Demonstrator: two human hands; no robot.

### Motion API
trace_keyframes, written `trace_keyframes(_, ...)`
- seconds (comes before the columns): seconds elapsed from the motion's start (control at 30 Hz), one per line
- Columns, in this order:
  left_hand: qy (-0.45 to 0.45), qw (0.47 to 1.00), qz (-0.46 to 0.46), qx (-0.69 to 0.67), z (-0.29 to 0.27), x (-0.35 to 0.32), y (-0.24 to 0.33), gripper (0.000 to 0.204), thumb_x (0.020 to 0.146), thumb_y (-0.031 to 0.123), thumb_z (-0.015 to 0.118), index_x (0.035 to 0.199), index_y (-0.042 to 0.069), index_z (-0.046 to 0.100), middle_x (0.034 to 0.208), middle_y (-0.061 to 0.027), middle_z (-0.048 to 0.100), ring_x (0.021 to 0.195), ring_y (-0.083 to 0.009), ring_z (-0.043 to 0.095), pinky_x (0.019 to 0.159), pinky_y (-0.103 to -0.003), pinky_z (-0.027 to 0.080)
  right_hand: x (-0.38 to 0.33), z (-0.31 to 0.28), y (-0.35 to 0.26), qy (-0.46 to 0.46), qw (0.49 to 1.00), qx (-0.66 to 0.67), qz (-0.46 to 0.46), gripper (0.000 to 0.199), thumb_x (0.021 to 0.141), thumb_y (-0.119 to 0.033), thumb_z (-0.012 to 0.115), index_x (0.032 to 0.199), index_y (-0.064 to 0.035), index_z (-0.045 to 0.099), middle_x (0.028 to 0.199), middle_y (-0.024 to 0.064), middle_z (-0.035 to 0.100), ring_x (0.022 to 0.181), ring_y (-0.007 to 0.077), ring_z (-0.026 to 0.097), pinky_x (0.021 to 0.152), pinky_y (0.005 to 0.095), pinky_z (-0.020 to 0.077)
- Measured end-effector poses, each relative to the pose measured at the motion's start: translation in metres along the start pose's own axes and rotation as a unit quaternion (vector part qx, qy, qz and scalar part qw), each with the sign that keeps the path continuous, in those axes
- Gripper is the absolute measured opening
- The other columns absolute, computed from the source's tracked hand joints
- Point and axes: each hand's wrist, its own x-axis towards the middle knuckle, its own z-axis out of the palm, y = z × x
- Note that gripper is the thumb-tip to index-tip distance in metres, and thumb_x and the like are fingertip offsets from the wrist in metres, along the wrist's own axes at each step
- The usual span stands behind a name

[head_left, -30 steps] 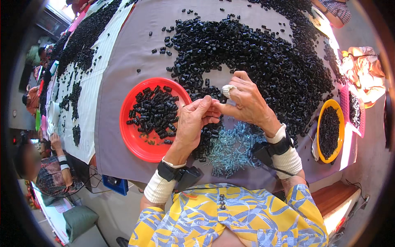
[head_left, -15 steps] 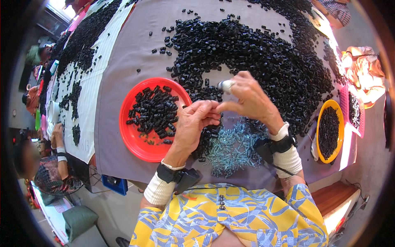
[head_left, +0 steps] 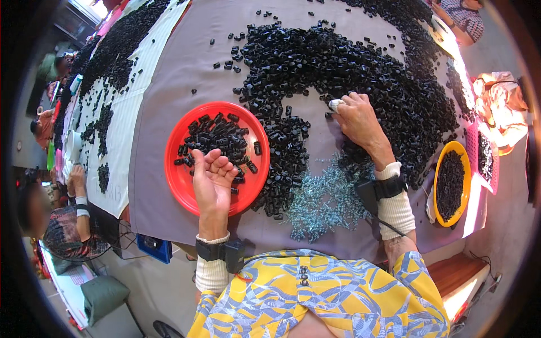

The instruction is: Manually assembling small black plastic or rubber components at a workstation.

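A round red tray (head_left: 186, 180) sits on the grey worktop (head_left: 169, 84) in front of the person and holds a loose, shallow layer of small black plastic pieces (head_left: 217, 138), mostly in its upper half. Well to the right, a yellow bowl (head_left: 438, 186) near the worktop's edge is filled with the same dark pieces. Between the trays and beyond them spreads a large heap of black pieces (head_left: 338, 62), each a short, stubby, tube-like part, and just below it lies a tangle of small bluish metal springs (head_left: 324, 200). The left hand (head_left: 213, 177) hovers palm-up over the lower part of the red tray, fingers loosely spread and slightly curled, with nothing seen pinched in them. The right hand (head_left: 358, 118) rests palm-down at the edge of the black heap, its taped fingertip (head_left: 336, 104) touching the pieces, fingers curled; whether it grips one I cannot tell. Half a second ago both hands were pressed close together over the worktop between tray and springs; now they have parted, the left swung out over the red tray and the right reached up to the heap.
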Motion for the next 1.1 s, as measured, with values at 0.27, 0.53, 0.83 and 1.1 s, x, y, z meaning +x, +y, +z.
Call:
trace_keyframes(0.27, -0.072, 0.994, -0.037, 0.076, 0.030, 0.000, -0.016, 0.022, 0.095, 0.024, 0.053, 0.095, 0.004, 0.062, 0.077, -0.0052, 0.065, 0.068, -0.0152, 0.063, 0.063, -0.030, 0.054, 0.005, 0.015, -0.009, -0.034, 0.992, -0.119, -0.029, 0.007, 0.074, -0.011, 0.061, 0.079, -0.0077, 0.065, 0.084, 0.0063, 0.056, 0.093, 0.0235, 0.050, 0.081, 0.0398, 0.0374)
trace_keyframes(0.53, -0.155, 0.973, -0.082, 0.150, 0.075, -0.004, -0.047, 0.021, 0.092, 0.012, 0.058, 0.109, 0.001, 0.059, 0.090, -0.0081, 0.065, 0.076, -0.0145, 0.064, 0.070, -0.028, 0.055, 0.007, -0.013, -0.030, 0.015, 0.957, 0.289, 0.022, 0.017, 0.078, -0.015, 0.066, 0.083, 0.0013, 0.061, 0.082, 0.0130, 0.058, 0.085, 0.0294, 0.054, 0.075, 0.0385, 0.0430)
trace_keyframes(0.83, -0.219, 0.963, -0.034, 0.152, 0.094, -0.002, -0.061, 0.026, 0.090, 0.008, 0.061, 0.114, -0.001, 0.058, 0.094, -0.0065, 0.064, 0.077, -0.0111, 0.063, 0.070, -0.024, 0.055, 0.012, -0.034, -0.051, 0.001, 0.915, 0.403, 0.020, 0.018, 0.076, -0.016, 0.068, 0.083, 0.0002, 0.064, 0.069, 0.0145, 0.057, 0.064, 0.0294, 0.055, 0.059, 0.0370, 0.0435)
trace_keyframes(1.1, -0.210, 0.968, -0.067, 0.121, 0.085, 0.002, -0.065, 0.022, 0.091, 0.008, 0.059, 0.111, -0.002, 0.058, 0.093, -0.0086, 0.065, 0.079, -0.0150, 0.065, 0.071, -0.027, 0.055, 0.002, -0.032, -0.058, -0.038, 0.884, 0.453, 0.111, 0.019, 0.076, -0.018, 0.069, 0.079, -0.0001, 0.063, 0.065, 0.0148, 0.055, 0.061, 0.0300, 0.055, 0.057, 0.0379, 0.0420)
